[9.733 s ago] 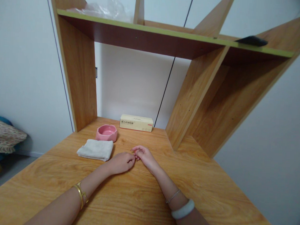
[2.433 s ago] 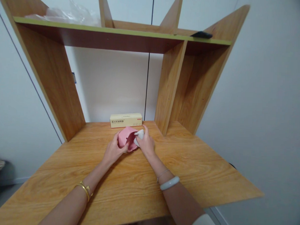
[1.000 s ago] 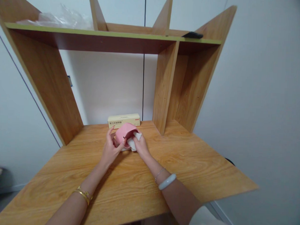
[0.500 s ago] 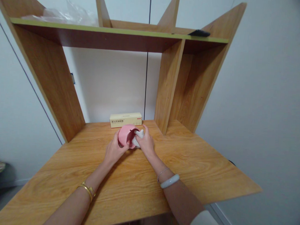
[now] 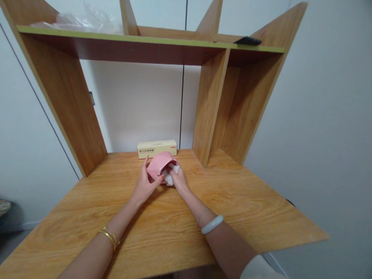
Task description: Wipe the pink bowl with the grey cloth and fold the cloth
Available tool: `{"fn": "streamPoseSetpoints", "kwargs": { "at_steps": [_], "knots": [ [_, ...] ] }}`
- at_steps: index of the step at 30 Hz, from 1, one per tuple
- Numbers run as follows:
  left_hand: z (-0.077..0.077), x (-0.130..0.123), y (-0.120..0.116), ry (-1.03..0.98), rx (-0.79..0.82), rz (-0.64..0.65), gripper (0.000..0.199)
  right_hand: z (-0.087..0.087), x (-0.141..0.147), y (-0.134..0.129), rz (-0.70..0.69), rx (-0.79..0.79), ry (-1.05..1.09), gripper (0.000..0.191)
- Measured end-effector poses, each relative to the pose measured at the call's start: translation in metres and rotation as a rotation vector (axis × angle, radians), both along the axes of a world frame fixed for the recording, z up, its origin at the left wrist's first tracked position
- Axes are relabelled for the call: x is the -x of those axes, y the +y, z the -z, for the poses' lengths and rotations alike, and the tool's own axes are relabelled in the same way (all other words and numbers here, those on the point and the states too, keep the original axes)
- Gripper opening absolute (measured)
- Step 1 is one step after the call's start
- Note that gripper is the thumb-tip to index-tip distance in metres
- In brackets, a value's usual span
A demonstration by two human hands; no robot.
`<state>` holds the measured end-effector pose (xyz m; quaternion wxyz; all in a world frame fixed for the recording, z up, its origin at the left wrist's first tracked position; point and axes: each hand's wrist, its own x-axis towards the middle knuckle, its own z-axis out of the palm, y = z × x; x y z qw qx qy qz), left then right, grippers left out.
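Observation:
A pink bowl-like container [image 5: 160, 162] is tilted on its side above the desk, its opening turned toward the lower right. My left hand [image 5: 144, 185] grips its left side, with the thumb at the lower rim. My right hand [image 5: 179, 179] holds a crumpled white cloth or tissue [image 5: 168, 178] at the opening, and its fingers reach partly inside, where the bowl and cloth hide their tips.
Behind the bowl a cream box [image 5: 157, 149] with printed characters lies by the wall. The wooden desk [image 5: 158, 236] carries a shelf [image 5: 131, 38] with clear plastic [image 5: 86, 22] and a dark flat object [image 5: 248, 40]. An upright divider [image 5: 209, 112] stands right of centre.
The pink bowl has turned in my left hand, so more of its outer side shows. My right hand has moved further into the opening with the white cloth.

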<state>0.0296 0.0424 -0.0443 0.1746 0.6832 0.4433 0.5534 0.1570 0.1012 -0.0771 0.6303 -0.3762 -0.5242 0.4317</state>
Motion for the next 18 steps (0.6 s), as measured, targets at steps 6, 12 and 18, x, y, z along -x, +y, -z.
{"fn": "streamPoseSetpoints", "kwargs": {
  "at_steps": [6,12,18],
  "knots": [
    [-0.004,0.000,-0.007,0.216,0.068,-0.172,0.078,-0.012,-0.006,-0.008,0.174,0.023,-0.290,0.046],
    [-0.016,0.004,-0.015,0.545,0.178,-0.312,0.066,-0.037,-0.027,-0.026,0.293,-0.055,-0.929,0.057],
    [-0.013,0.008,-0.009,0.370,0.108,-0.243,0.076,-0.026,-0.025,-0.017,0.227,-0.036,-0.684,0.054]
  ]
}}
